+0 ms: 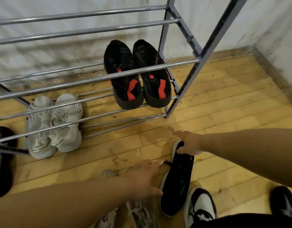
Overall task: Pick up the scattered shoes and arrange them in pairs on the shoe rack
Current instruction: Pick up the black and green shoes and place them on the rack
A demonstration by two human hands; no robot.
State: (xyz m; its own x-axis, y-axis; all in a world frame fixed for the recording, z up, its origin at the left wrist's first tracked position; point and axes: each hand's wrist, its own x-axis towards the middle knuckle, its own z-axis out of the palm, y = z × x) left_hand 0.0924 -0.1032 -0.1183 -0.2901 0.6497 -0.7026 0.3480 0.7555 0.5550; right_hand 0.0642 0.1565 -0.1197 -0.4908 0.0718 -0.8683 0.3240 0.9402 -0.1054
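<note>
Black sneaker point(176, 180) on the wood floor point(224, 99) — right hand point(189, 143) grips its toe end, left hand point(144, 177) spread open just beside it.

Indoor light, moderate, warm cast on the wooden floor point(224, 99). Pale sheen patch on the boards near the shoe rack point(95, 79); thin bright highlights run along its metal bars. Soft shadow lies under the lower bars and beside the white shoes point(54, 124); none hard-edged. Whole frame soft, slightly smeared. Left hand point(142, 178) and right hand point(189, 142) blurred at the fingers. Wide-angle bending: rack bars curve, right upright leans. Far-left black shoe point(2, 160) dark, no detail.
</note>
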